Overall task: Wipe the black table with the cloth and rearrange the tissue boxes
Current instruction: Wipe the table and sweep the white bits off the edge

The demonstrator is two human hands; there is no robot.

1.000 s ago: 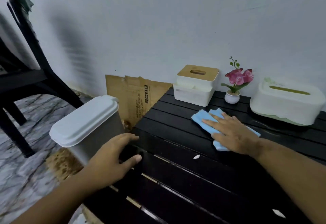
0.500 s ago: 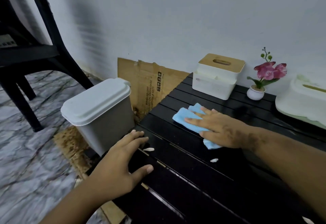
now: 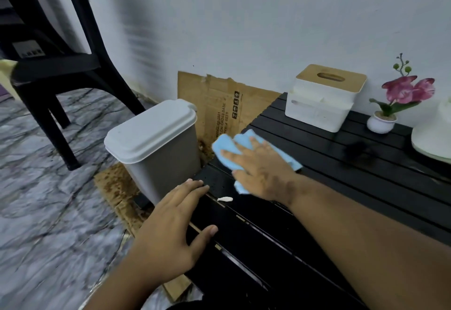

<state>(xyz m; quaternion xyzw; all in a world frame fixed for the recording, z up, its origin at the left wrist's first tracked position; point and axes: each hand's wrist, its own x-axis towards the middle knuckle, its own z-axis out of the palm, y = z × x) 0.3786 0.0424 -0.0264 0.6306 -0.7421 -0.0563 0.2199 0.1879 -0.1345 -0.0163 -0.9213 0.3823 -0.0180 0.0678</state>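
The right hand [image 3: 258, 170] lies flat, fingers spread wide, pressing the blue cloth [image 3: 228, 147] onto the black slatted worktop [image 3: 341, 178] at its left edge, where part of the cloth already overhangs toward the grey lidded bin [image 3: 153, 143] just beside the worktop. The left hand [image 3: 170, 226] rests open on the near left edge, fingers straight and thumb splayed, holding nothing and seemingly steadying the worktop. A small white scrap [image 3: 225, 199] lies on the slats between the two hands. At the back, against the wall, stands the white tissue box with a wooden lid [image 3: 324, 97], then a small potted pink flower [image 3: 390, 107], and at the right border a second pale tissue box [image 3: 432, 139], only partly in view. Wiping looks to be under way, with the boxes not yet rearranged. The risks from here: a stroke carried further left could drag the cloth off the edge, or flick the scrap onto the floor rather than into the bin; the gaps between slats could catch the cloth or swallow crumbs; and a wide sweep toward the back could knock over the light flower pot.
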